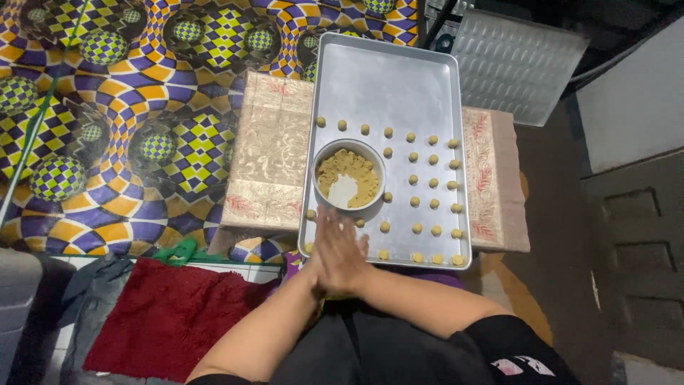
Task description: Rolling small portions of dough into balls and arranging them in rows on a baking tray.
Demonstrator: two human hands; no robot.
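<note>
Done: about half of baking tray (377, 71) filled with dough balls (433, 182) | left: bowl (348, 175) partly full | left hand (329, 251), right hand (350, 258): palms pressed together, fingers straight; dough between them unseen.

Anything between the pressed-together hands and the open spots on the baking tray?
The round bowl of dough sits on the tray just beyond the left hand and right hand; dough balls fill the right side. Far end is bare.

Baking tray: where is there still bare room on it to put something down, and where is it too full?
The tray is bare across its far half, beyond the top row of dough balls. The near half is crowded: the bowl sits left, ball rows fill the right side, and both hands are pressed together at the near edge.
</note>
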